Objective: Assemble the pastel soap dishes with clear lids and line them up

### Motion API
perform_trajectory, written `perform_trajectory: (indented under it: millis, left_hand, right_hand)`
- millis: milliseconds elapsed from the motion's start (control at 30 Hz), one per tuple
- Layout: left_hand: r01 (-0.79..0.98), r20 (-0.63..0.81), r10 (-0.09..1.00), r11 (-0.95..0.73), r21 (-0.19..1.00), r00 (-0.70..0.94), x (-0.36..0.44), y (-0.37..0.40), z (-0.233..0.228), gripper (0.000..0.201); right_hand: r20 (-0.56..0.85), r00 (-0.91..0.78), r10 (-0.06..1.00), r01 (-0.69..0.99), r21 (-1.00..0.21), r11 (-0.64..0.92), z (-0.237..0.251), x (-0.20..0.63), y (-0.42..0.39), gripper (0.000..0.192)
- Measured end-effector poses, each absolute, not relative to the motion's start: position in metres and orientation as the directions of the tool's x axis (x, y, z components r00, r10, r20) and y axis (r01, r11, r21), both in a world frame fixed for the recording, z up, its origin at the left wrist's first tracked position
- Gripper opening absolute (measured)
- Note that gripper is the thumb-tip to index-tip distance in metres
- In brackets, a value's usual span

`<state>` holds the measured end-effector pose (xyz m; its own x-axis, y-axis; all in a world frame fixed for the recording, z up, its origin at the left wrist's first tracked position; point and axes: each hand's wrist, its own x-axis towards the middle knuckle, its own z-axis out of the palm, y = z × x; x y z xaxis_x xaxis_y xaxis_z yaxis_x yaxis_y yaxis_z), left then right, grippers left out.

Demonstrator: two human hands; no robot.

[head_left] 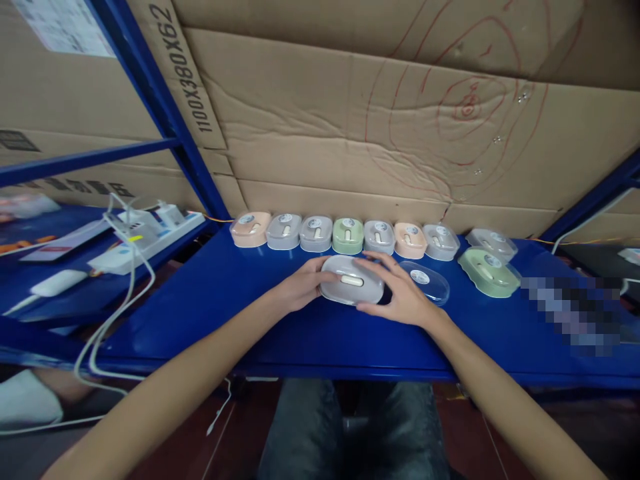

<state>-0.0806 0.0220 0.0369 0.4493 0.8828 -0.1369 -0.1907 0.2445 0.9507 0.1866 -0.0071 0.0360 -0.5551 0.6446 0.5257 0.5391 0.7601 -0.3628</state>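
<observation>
Far left, we log a white plastic power strip (117,259) with pale cables, beside the blue metal counter (280,340). Along its back edge stands a row of seven rounded plastic boxes (349,240) in peach, grey and green, each under a clear domed cover with a round sticker; these we judge done. Nearer us, the left hand (304,285) curls round the left end of a grey oval plastic box with a white pill-shaped piece on top (353,293), above the counter's middle; the right hand (404,290), fingers spread, grips its right end. No sticker shows on it, so we take it as unfinished. Just right lies a loose clear plastic cover with a sticker (435,288). Farthest right, a green rounded plastic box (487,283) sits tilted; whether it is covered, we cannot tell.
</observation>
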Motion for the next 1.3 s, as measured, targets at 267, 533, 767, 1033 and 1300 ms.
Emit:
perform_trajectory:
  millis: [267,533,767,1033,1300]
  left_hand:
    - [-0.159,-0.181,0.896,0.265,0.951,0.406,-0.088,0.028,0.038,0.053]
    - [-0.191,-0.237,0.791,0.404,0.895,0.564,-0.085,0.031,0.037,0.046]
    - [-0.194,-0.268,0.721,0.489,0.851,0.639,-0.087,0.036,0.033,0.058]
    - [-0.202,-0.241,0.732,0.46,0.865,0.637,-0.084,0.03,0.037,0.057]
    - [-0.178,-0.198,0.816,0.342,0.923,0.544,-0.083,0.023,0.033,0.044]
  right_hand:
    - [0.475,-0.415,0.776,0.812,-0.192,0.552,0.055,0.269,-0.02,0.042]
    - [0.395,-0.397,0.829,0.787,-0.317,0.528,0.031,0.3,-0.037,0.057]
    - [0.596,-0.441,0.671,0.627,-0.33,0.705,0.051,0.224,-0.03,0.064]
    - [0.497,-0.663,0.56,0.59,-0.114,0.799,0.028,0.177,-0.017,0.069]
    - [0.482,-0.663,0.573,0.589,-0.137,0.796,0.023,0.173,-0.022,0.076]
